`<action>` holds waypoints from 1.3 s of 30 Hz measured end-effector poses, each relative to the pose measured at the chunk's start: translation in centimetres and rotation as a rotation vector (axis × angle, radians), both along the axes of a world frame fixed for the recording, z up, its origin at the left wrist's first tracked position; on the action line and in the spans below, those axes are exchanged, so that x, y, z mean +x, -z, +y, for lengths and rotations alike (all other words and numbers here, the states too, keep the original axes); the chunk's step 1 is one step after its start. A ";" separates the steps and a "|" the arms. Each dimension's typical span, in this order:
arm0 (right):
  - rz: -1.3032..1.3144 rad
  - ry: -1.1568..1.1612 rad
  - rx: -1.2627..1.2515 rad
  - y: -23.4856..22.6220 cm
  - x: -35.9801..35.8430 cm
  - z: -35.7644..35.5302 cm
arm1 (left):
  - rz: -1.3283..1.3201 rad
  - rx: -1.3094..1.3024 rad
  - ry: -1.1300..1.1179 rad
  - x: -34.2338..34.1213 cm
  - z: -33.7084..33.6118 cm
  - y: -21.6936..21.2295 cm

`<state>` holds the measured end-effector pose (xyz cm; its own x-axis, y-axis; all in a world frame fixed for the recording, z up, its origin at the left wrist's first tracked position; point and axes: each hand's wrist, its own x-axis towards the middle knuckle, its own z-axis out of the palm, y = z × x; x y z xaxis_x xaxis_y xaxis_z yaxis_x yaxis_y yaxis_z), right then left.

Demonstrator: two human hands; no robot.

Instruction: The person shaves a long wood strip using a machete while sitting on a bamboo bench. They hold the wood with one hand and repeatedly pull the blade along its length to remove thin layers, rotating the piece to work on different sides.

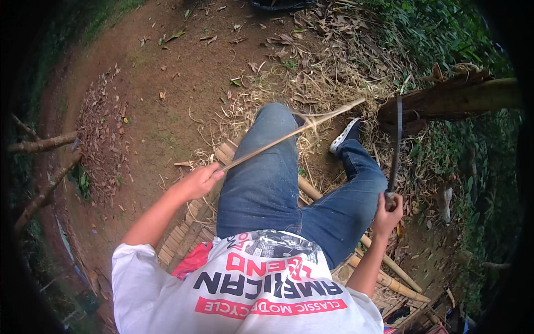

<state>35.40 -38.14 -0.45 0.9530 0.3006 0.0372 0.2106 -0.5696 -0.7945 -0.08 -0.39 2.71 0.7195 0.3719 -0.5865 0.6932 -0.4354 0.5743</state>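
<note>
Count: one long pale strip (pixel 264 147), one long narrow blade (pixel 397 139), two hands. The strip is lying slantwise above the left thigh, its far end reaching past the knee; thin peelings are curling near that end.

Left forearm is stretching forward; the left hand (pixel 203 181) is gripping the strip's near end, thumb and fingers closed. Right forearm is rising beside the right thigh; the right hand (pixel 387 214) is curling closed around the blade's handle, blade pointing away from the body.

One trunk (pixel 478 97) is lying beyond the blade, overlapping it in view; contact cannot be told. Shavings (pixel 328 80) are littering the soil; bamboo poles (pixel 394 285) are showing beneath the person.
</note>
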 end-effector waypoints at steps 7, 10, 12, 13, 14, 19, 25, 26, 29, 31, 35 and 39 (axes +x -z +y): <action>-0.253 -0.433 -0.224 -4.2 -4.5 2.0 | -0.020 0.096 -0.106 2.7 -3.5 -1.6; -0.304 -0.560 -0.261 -4.0 -4.7 2.9 | -0.046 0.080 -0.178 2.7 -4.7 -1.3; -0.294 -0.619 -0.282 -3.7 -4.9 3.3 | -0.056 0.138 -0.170 2.6 -5.0 -1.2; -0.271 -0.629 -0.330 -3.8 -4.8 3.6 | -0.050 0.136 -0.178 2.7 -4.9 -1.3; -0.291 -0.607 -0.313 -3.8 -4.8 3.7 | -0.043 0.135 -0.189 2.7 -5.0 -1.4; -0.320 -0.371 -0.233 -3.1 -3.2 1.9 | -0.051 0.151 -0.236 1.9 -5.2 -0.9; -0.348 -0.216 -0.268 -3.5 -1.7 -0.5 | -0.073 0.050 -0.288 1.8 -5.7 0.7; -0.369 -0.247 -0.275 -3.5 -1.9 -0.7 | -0.069 0.046 -0.294 1.8 -5.7 0.7; -0.404 -0.348 -0.292 -3.2 -2.9 -0.4 | -0.117 0.075 -0.271 1.9 -5.6 0.5; -0.400 -0.378 -0.245 -2.7 -3.6 0.5 | -0.094 0.059 -0.272 2.2 -5.5 -0.1; -0.422 -0.426 -0.223 -2.3 -4.1 2.5 | -0.052 0.041 -0.277 2.1 -5.5 -0.4; -0.462 -0.480 -0.220 -2.7 -3.6 3.5 | -0.046 0.082 -0.263 2.0 -5.6 -0.4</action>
